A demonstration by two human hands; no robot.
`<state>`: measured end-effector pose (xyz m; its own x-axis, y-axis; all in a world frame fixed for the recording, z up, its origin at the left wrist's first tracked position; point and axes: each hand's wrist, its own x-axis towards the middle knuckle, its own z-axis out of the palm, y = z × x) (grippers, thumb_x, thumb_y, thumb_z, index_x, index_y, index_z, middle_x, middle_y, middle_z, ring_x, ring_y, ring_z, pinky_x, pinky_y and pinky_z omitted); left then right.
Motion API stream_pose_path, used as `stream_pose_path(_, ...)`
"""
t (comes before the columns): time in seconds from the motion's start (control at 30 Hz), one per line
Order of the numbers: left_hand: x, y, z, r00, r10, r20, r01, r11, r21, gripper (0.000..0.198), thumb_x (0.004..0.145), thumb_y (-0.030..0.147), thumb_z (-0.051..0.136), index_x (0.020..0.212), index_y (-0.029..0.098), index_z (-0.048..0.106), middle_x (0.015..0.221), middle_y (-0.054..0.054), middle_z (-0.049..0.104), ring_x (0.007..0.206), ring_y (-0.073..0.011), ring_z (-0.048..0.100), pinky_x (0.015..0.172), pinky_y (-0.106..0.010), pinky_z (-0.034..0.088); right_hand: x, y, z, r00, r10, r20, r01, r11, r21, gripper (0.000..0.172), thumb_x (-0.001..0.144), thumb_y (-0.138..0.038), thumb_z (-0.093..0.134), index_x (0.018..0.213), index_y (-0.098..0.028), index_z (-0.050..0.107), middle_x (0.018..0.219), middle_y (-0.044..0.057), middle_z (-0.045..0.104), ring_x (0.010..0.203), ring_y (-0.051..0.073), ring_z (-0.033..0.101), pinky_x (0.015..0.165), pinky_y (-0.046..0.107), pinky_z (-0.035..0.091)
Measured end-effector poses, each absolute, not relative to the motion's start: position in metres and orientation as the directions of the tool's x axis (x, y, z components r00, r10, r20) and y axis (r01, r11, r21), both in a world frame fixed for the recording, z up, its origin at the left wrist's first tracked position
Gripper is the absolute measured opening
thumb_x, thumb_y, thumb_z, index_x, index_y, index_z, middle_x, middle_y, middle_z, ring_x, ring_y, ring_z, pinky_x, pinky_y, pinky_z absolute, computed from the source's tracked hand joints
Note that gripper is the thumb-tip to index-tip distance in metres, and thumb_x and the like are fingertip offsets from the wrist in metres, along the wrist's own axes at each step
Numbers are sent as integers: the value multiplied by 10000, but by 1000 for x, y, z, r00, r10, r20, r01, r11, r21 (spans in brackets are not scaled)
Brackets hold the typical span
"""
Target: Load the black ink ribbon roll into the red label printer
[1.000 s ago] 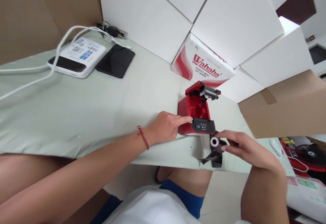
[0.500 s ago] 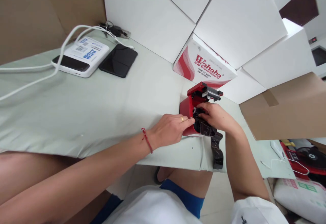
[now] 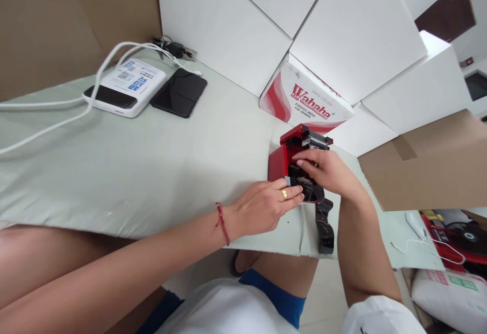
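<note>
A small red printer (image 3: 279,163) with its lid raised stands near the front right of the pale green table (image 3: 152,161). My right hand (image 3: 327,172) reaches into its open compartment, fingers closed on a roll with a dark ribbon (image 3: 323,220) trailing out over the table edge. My left hand (image 3: 266,205), with a gold ring and a red wrist cord, rests against the printer's front, fingers curled on its black front panel.
A white device (image 3: 125,86) with white cables and a black phone (image 3: 179,92) lie at the back left. White boxes and a red-and-white Wahaha box (image 3: 304,102) stand behind the printer. A brown cardboard flap (image 3: 429,164) juts in at right.
My right hand has carried the roll from the table edge into the printer's compartment. My left hand has slid from the printer's side to its front.
</note>
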<state>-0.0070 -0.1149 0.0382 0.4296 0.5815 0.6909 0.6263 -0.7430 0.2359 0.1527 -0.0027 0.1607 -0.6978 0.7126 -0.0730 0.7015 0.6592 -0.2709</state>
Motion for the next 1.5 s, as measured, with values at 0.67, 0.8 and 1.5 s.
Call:
stream_pose_path(0.67,-4,-117,38,427,552,716,591,-770,241,431,905,22,485,1299,116,633,1328,-130,702,1003,-203,678,869,-364,612,202,-44,111,-515,773,371,705,628,-329,366,1060,-418,468,1206,-253,760,1193,113,716,1148,243,670,1002,436,557)
stream_pose_path(0.8,-9,-111,39,324,601,731,629,-714,308,500,927,54,461,1407,150,560,1446,-118,644,1265,-242,623,1035,-421,550,207,-47,99,-501,785,365,691,617,-378,351,1058,-395,479,1237,-269,754,1197,112,714,1174,247,656,1017,456,555)
stream_pose_path(1.5,-20,-89,29,306,620,722,579,-724,376,447,911,15,448,1304,161,604,1419,-105,661,1391,-239,562,1160,-457,499,204,-52,83,-414,759,503,625,639,-449,261,1027,-253,551,1172,-254,769,1141,89,736,1130,239,672,1011,478,543)
